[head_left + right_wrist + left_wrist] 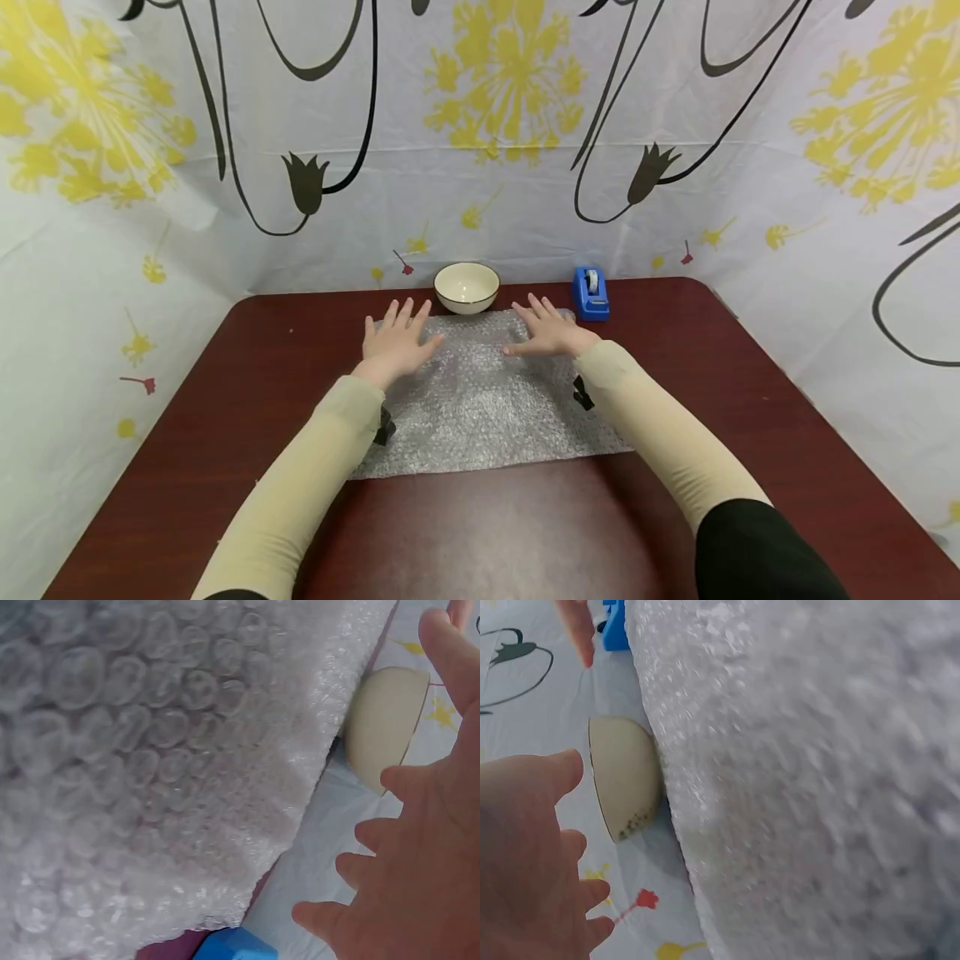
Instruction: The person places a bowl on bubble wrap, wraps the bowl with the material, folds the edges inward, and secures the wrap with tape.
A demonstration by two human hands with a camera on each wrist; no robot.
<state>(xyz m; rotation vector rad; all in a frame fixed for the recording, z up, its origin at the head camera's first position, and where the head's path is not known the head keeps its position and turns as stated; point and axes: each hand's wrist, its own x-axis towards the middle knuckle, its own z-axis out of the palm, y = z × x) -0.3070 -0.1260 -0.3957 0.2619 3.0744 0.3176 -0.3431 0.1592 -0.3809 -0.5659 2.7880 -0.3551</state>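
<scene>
A sheet of bubble wrap (480, 408) lies flat on the dark red table. Over its far left part my left hand (397, 340) is spread with straight fingers, holding nothing. My right hand (551, 329), fingers also apart and empty, hovers over the far right part. Between and beyond the hands stands a cream bowl (467, 288) with a dark rim, upright at the sheet's far edge. Both wrist views show the bowl side-on, past the bubble wrap's edge; in the left one dark specks mark its outside.
A blue tape dispenser (592, 293) with a roll in it stands at the back right, just beyond the sheet's corner. The table (480, 533) ends at a patterned white curtain (517, 225) behind and at both sides.
</scene>
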